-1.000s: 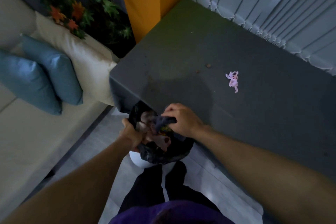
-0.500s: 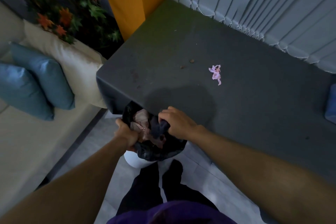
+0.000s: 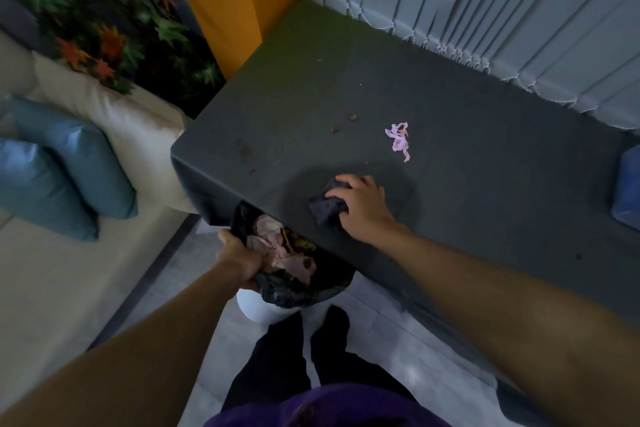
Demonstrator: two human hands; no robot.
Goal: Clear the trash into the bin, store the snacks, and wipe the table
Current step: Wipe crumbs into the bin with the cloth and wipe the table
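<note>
Dim room: cream sofa (image 3: pixel 104 156) with blue cushions (image 3: pixel 59 166) at left, grey vertical blinds (image 3: pixel 502 10) upper right, pale tiled floor (image 3: pixel 398 340) below.

No text, label or number is readable anywhere.

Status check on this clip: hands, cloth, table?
Right hand presses dark cloth on table. Left hand grips bin bag. Pink scrap, crumbs ahead.

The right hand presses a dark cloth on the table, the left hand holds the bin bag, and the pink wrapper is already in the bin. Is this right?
Not quite. In the head view the pink wrapper lies on the table, not in the bin. The rest holds: the right hand presses the dark cloth, and the left hand holds the bin bag.
</note>
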